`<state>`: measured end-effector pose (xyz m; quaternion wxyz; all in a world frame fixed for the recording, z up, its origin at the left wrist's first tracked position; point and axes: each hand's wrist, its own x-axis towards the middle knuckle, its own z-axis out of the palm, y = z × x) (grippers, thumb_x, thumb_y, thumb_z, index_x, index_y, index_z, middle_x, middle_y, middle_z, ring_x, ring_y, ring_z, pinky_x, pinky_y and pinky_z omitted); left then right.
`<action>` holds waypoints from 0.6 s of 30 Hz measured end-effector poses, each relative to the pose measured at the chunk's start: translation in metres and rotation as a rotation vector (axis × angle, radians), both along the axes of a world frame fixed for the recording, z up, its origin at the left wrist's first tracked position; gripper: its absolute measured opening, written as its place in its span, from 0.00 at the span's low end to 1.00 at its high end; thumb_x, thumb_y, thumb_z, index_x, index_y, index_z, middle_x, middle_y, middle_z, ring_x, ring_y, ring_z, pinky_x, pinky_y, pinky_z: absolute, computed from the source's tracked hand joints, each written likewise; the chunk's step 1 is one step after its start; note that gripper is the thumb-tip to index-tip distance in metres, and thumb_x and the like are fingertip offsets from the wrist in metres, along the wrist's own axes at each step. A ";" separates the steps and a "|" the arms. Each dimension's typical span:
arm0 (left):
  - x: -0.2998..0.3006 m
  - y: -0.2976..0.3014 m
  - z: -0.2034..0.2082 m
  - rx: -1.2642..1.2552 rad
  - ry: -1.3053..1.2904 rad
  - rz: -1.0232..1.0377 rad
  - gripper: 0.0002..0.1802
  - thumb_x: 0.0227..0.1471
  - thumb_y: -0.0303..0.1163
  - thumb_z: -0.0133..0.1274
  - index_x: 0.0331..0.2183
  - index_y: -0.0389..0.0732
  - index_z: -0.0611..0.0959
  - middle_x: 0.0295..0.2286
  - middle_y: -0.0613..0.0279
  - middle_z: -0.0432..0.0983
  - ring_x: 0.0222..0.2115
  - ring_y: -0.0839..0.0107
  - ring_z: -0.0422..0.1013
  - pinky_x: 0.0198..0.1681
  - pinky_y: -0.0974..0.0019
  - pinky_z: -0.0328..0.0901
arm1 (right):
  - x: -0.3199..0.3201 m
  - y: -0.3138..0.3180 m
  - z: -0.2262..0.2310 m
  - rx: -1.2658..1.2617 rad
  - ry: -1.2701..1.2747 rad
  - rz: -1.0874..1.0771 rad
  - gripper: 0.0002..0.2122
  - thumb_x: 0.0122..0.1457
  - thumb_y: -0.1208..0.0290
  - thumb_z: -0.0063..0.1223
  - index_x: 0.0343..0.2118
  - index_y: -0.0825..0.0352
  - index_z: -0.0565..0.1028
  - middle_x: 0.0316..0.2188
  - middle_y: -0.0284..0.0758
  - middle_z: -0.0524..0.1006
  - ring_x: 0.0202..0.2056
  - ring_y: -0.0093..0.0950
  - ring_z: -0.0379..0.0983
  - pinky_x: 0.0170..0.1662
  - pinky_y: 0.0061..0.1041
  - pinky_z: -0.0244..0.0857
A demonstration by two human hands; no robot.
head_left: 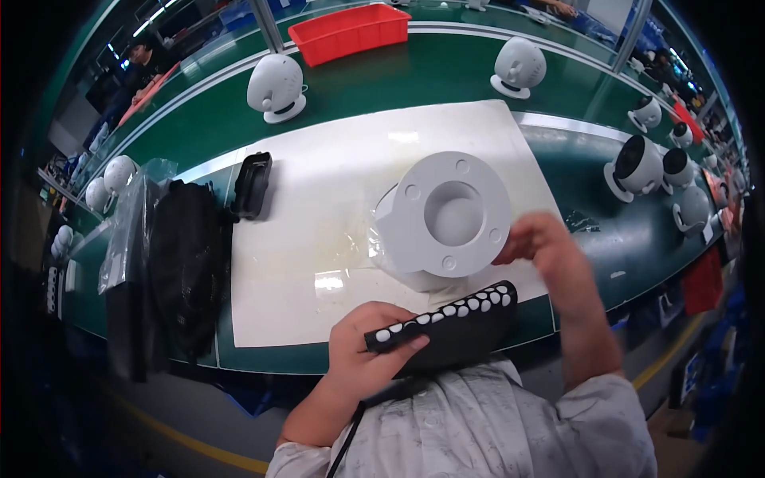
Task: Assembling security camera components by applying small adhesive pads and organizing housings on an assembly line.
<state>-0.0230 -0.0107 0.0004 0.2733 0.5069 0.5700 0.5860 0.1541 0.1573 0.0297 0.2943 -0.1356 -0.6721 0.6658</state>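
Note:
A white device (398, 243) lies with its round base (490, 191) facing up, showing a deep hollow in the middle and several small round recesses around it. Below it, my left hand (370, 346) is closed on a black sheet (458, 338) with rows of white round pads (446, 311) along its upper edge. My right hand (542, 247) is at the base's lower right rim, its curled fingers on the edge and slightly blurred. Part of those fingertips is hidden by the rim.
A white mat (295, 223) lies on the green bench. On the left are a black tray (253, 185), a black bag (191, 263) and clear plastic (131, 231). White devices (276, 88) stand at the back, with more (637, 167) at right. A red bin (351, 36) sits behind.

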 end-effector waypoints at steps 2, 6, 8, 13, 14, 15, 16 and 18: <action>-0.001 0.001 0.002 -0.044 -0.139 -0.022 0.09 0.33 0.21 0.59 0.24 0.33 0.77 0.23 0.61 0.72 0.24 0.75 0.67 0.27 0.75 0.61 | 0.002 -0.033 -0.008 -0.072 0.065 0.005 0.24 0.39 0.72 0.62 0.40 0.68 0.64 0.38 0.36 0.67 0.41 0.26 0.63 0.45 0.21 0.55; 0.006 0.010 -0.001 0.093 -0.361 0.053 0.15 0.31 0.21 0.60 0.27 0.34 0.75 0.27 0.60 0.71 0.28 0.74 0.66 0.32 0.73 0.61 | 0.000 -0.048 -0.025 0.267 -0.022 -0.173 0.15 0.40 0.81 0.58 0.33 0.68 0.69 0.30 0.34 0.69 0.34 0.24 0.66 0.38 0.19 0.59; 0.012 0.008 0.000 0.049 -0.514 0.125 0.15 0.32 0.20 0.59 0.28 0.35 0.74 0.27 0.60 0.71 0.27 0.75 0.66 0.31 0.74 0.61 | -0.004 -0.052 -0.024 0.214 -0.046 -0.255 0.10 0.41 0.80 0.58 0.28 0.69 0.71 0.24 0.33 0.71 0.27 0.21 0.68 0.31 0.16 0.60; 0.004 -0.001 -0.002 -0.042 -0.381 0.049 0.08 0.35 0.18 0.57 0.21 0.34 0.74 0.18 0.65 0.70 0.19 0.80 0.64 0.23 0.77 0.59 | -0.002 -0.048 -0.017 0.292 -0.153 -0.223 0.08 0.42 0.76 0.59 0.25 0.69 0.72 0.22 0.33 0.72 0.24 0.19 0.68 0.28 0.15 0.60; 0.003 -0.002 -0.005 -0.033 -0.305 0.060 0.08 0.34 0.19 0.58 0.20 0.35 0.74 0.14 0.67 0.68 0.17 0.80 0.63 0.20 0.76 0.58 | -0.001 -0.049 -0.017 0.245 -0.166 -0.218 0.08 0.42 0.74 0.59 0.25 0.70 0.72 0.22 0.33 0.73 0.24 0.19 0.68 0.28 0.15 0.60; 0.002 -0.002 -0.006 -0.036 -0.307 0.061 0.08 0.34 0.19 0.58 0.20 0.35 0.74 0.14 0.67 0.68 0.17 0.80 0.63 0.20 0.76 0.58 | 0.001 -0.047 -0.018 0.245 -0.190 -0.183 0.08 0.44 0.74 0.58 0.26 0.69 0.73 0.24 0.34 0.74 0.26 0.18 0.69 0.30 0.14 0.60; 0.002 -0.003 -0.007 -0.021 -0.263 0.064 0.08 0.33 0.19 0.58 0.19 0.34 0.74 0.15 0.66 0.68 0.17 0.80 0.63 0.20 0.76 0.58 | 0.001 -0.046 -0.018 0.243 -0.192 -0.182 0.08 0.44 0.74 0.58 0.26 0.69 0.73 0.24 0.34 0.74 0.26 0.18 0.69 0.30 0.14 0.60; 0.001 -0.003 -0.009 -0.005 -0.219 0.066 0.09 0.33 0.19 0.59 0.19 0.34 0.73 0.15 0.64 0.68 0.17 0.79 0.63 0.21 0.77 0.58 | 0.000 -0.046 -0.017 0.240 -0.136 -0.207 0.08 0.44 0.76 0.57 0.28 0.70 0.73 0.26 0.36 0.74 0.30 0.20 0.69 0.34 0.15 0.61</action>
